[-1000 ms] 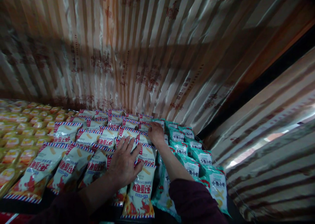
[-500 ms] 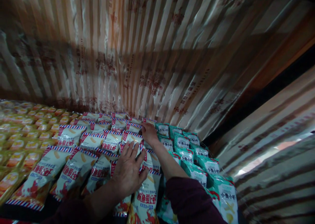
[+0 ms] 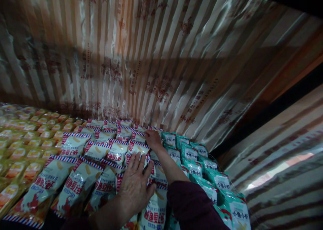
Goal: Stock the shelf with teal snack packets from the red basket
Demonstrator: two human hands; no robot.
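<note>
Rows of white snack bags (image 3: 73, 186) with red lettering and striped edges lie in front of me. My left hand (image 3: 136, 183) rests palm down across several of them, its fingers stretched out and slightly apart. Farther back, my right hand (image 3: 153, 139) reaches past it, fingers bent down at the edge of a white bag (image 3: 139, 136) in the rear rows. It looks closed on that bag, though its fingertips are partly hidden. Teal snack bags (image 3: 191, 154) stand directly right of my right forearm.
Yellow packets (image 3: 32, 152) fill the left side in tight rows. Behind the bags hangs a pleated, striped plastic-like sheet (image 3: 121, 71). A dark bar (image 3: 264, 112) slants along the right, with more sheeting (image 3: 290, 176) beyond it.
The view has shifted slightly, so bags and hands sit a little lower in the picture. Both hands stay at nearly the same places on the bags.
</note>
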